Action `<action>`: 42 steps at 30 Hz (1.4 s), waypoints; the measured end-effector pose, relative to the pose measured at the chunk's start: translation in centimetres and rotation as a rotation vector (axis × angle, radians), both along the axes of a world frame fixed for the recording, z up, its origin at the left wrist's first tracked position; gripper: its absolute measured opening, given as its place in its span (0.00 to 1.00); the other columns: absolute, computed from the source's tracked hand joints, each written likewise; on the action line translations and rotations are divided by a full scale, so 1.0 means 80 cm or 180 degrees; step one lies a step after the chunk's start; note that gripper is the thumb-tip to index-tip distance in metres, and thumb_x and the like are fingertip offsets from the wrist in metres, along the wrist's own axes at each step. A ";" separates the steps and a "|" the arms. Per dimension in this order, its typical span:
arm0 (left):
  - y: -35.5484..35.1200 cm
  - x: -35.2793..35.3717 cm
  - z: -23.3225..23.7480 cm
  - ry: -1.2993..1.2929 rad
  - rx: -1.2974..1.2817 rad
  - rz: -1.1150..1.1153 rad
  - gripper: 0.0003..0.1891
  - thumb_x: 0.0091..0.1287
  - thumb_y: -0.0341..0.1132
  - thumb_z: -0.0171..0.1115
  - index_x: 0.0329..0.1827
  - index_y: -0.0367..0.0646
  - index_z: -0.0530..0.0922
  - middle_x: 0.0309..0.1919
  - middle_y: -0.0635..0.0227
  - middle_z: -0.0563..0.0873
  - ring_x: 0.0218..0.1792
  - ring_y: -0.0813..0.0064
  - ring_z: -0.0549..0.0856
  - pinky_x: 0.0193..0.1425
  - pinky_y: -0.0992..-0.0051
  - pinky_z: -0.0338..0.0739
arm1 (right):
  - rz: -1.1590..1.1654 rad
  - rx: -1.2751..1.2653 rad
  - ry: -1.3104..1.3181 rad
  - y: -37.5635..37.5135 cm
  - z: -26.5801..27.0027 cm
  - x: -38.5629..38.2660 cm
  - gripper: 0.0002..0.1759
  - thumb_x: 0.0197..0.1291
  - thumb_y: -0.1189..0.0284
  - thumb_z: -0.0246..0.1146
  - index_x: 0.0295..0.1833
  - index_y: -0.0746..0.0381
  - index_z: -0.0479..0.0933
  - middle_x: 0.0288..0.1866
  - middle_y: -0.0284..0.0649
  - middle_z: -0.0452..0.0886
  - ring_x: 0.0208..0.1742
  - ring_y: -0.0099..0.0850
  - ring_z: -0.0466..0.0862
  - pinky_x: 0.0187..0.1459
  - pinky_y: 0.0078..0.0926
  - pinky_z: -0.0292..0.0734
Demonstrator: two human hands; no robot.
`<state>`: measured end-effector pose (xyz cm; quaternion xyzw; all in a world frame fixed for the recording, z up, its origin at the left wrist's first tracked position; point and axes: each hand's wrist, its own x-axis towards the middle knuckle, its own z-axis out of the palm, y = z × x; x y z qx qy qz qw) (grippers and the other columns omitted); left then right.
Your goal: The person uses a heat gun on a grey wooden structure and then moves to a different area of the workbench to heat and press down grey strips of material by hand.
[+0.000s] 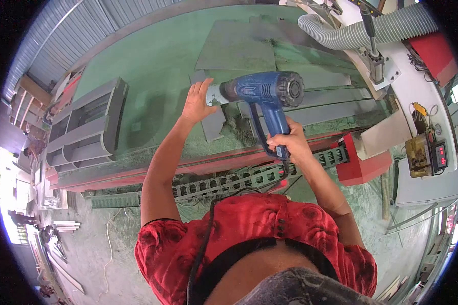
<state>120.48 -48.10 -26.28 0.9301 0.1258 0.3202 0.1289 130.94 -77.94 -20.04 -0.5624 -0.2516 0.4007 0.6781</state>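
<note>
A blue heat gun (pixel 262 87) is held up over the green work surface (pixel 152 71), its nozzle end pointing left. My right hand (pixel 292 143) is wrapped round its handle. At the nozzle end, my left hand (pixel 198 101) has its thumb and fingers around a small pale piece (pixel 215 95), partly hidden by the fingers. A black cable (pixel 208 223) hangs from the gun's handle and passes over the red shirt. Behind the gun lie flat grey panels (pixel 236 48) and long grey strips (pixel 325 99).
A grey slatted frame (pixel 89 124) lies on the left of the surface. A black cable chain (pixel 229 183) runs along the near edge. At the right are a red machine part (pixel 353 165), a ribbed hose (pixel 376 31) and a box with a red display (pixel 439 155).
</note>
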 end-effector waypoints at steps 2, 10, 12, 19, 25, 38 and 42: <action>0.000 0.001 -0.002 -0.0002 0.0025 0.0008 0.46 0.34 0.34 0.75 0.63 0.45 0.64 0.48 0.57 0.74 0.50 0.52 0.73 0.56 0.59 0.71 | -0.0123 0.0034 0.0068 -0.005 -0.001 0.008 0.26 0.36 0.84 0.66 0.47 0.69 0.71 0.27 0.41 0.78 0.21 0.26 0.79 0.26 0.24 0.76; 0.007 -0.002 -0.011 0.0122 0.0323 -0.0013 0.44 0.35 0.38 0.76 0.61 0.45 0.66 0.47 0.60 0.71 0.50 0.56 0.72 0.58 0.60 0.68 | -0.0341 -0.0063 -0.0013 -0.020 -0.015 0.024 0.20 0.37 0.83 0.66 0.41 0.67 0.71 0.27 0.42 0.78 0.21 0.28 0.78 0.25 0.25 0.75; 0.004 -0.004 -0.010 0.0303 0.0529 0.0137 0.41 0.35 0.40 0.75 0.58 0.44 0.70 0.46 0.61 0.71 0.50 0.57 0.72 0.56 0.61 0.68 | -0.0349 -0.0023 0.0012 -0.023 -0.023 0.027 0.19 0.37 0.83 0.66 0.39 0.67 0.71 0.27 0.42 0.78 0.20 0.28 0.78 0.24 0.26 0.74; 0.005 -0.012 -0.012 0.0441 0.0464 0.0218 0.39 0.34 0.39 0.74 0.56 0.45 0.71 0.49 0.62 0.72 0.53 0.58 0.72 0.58 0.62 0.67 | -0.0387 -0.0068 0.0015 -0.023 -0.033 0.026 0.20 0.37 0.84 0.66 0.41 0.67 0.71 0.24 0.39 0.77 0.19 0.26 0.77 0.23 0.24 0.73; 0.002 -0.022 -0.012 0.0478 0.0507 0.0295 0.38 0.35 0.39 0.73 0.55 0.45 0.72 0.50 0.63 0.74 0.53 0.59 0.73 0.60 0.61 0.66 | -0.0305 -0.0046 0.0062 -0.020 -0.035 0.021 0.20 0.39 0.85 0.65 0.42 0.67 0.71 0.23 0.37 0.76 0.19 0.24 0.76 0.22 0.23 0.72; 0.005 -0.029 -0.008 0.0643 0.0402 0.0343 0.38 0.34 0.40 0.73 0.55 0.47 0.72 0.48 0.63 0.78 0.54 0.59 0.73 0.62 0.60 0.64 | -0.0265 -0.0174 -0.0011 -0.018 -0.047 0.022 0.21 0.38 0.83 0.66 0.43 0.68 0.71 0.25 0.40 0.78 0.19 0.26 0.78 0.22 0.24 0.74; 0.003 -0.029 -0.002 0.0733 0.0352 0.0382 0.39 0.34 0.40 0.73 0.56 0.47 0.71 0.49 0.63 0.77 0.54 0.59 0.73 0.61 0.60 0.64 | -0.0306 -0.0187 -0.0001 -0.018 -0.041 0.018 0.20 0.39 0.84 0.65 0.42 0.68 0.71 0.23 0.39 0.76 0.20 0.25 0.77 0.23 0.23 0.72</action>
